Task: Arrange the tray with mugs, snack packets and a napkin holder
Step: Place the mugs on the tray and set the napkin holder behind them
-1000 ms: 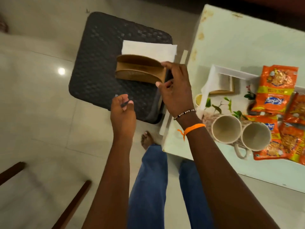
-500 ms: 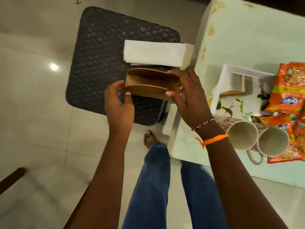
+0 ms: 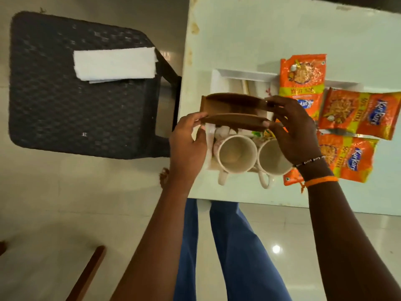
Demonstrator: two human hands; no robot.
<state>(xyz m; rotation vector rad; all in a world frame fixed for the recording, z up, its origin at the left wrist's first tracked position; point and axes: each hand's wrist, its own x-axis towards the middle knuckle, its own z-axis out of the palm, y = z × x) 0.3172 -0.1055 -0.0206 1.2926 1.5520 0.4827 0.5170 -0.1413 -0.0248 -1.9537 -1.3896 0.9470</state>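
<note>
Both-handed hold: my left hand [image 3: 188,146] and right hand [image 3: 291,131] clamp the ends of the brown napkin holder [image 3: 234,112], above the white tray [image 3: 243,75], just beyond its two mugs [image 3: 236,154].

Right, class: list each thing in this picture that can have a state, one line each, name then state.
Wooden napkin holder: empty, held over the tray by both hands.
Left hand: gripping the holder's left end.
Right hand: gripping its right end.
Two mugs: empty, lying on their sides.
White tray: on the table.
Kurkure packets: sealed, lying flat.
Napkin stack: on the black stool, not loaded.
</note>
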